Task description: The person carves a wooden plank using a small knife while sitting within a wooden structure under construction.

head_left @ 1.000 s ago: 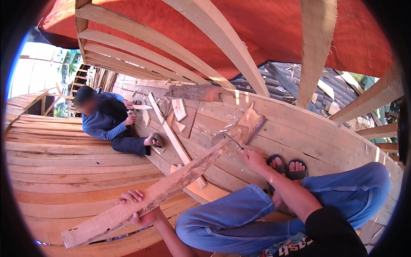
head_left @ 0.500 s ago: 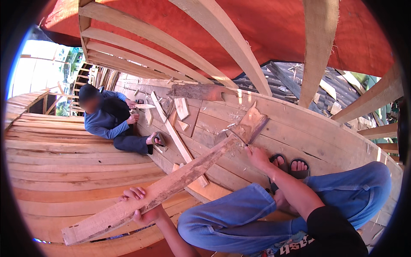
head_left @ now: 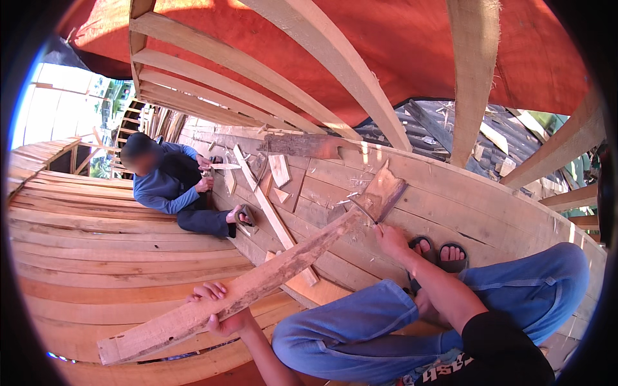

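Note:
A long rough plank (head_left: 277,265) slants across in front of me, from the lower left up toward a bark-edged wood block (head_left: 384,193) on the floorboards. My left hand (head_left: 219,307) is closed around the plank's near part, thumb on one edge and fingers over the other. In my closed right hand (head_left: 391,240) is a machete-like tool whose thin dark blade (head_left: 364,211) lies at the plank's far end, beside the block. Its handle is mostly hidden by the hand.
Another person (head_left: 164,177) sits at left, holding a pale pointed piece of wood (head_left: 225,166). A narrow batten (head_left: 273,215) and offcuts (head_left: 279,171) lie on the floorboards. Curved ribs (head_left: 475,83) rise before a red tarp (head_left: 412,38). My sandalled feet (head_left: 450,252) are near my right hand.
The whole scene has shifted slightly right and down in view. My left hand keeps its hold on the plank, and the blade stays at the plank's far end, a little more exposed.

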Available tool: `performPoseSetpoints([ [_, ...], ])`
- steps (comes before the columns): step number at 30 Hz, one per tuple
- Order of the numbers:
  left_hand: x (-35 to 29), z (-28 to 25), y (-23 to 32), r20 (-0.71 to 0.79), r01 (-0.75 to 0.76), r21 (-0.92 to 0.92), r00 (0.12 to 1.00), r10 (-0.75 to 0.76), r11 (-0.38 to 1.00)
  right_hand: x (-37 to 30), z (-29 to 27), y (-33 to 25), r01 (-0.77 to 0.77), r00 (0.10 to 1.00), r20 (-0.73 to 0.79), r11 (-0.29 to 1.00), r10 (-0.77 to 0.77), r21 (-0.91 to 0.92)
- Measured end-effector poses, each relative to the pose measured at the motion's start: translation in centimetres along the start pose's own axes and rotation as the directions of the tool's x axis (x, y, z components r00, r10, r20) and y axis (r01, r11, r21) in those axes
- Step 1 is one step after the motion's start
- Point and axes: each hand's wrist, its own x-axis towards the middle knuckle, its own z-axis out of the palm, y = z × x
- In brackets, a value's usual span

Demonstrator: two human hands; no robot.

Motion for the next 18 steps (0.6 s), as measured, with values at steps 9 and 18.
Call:
performPoseSetpoints([
  [9, -0.1, -0.1, 0.5, -0.010, -0.004, 0.007, 1.000, 0.004, 1.000, -0.6, -0.1, -1.0, 0.091, 0.995, 0.035, 0.996, -0.091, -0.017],
  [18, -0.2, -0.8, 0.7, -0.036, 0.019, 0.011, 0.999, -0.018, 1.000, -0.3, -0.6, -1.4, -0.004, 0.998, 0.070, 1.000, 0.006, -0.025],
])
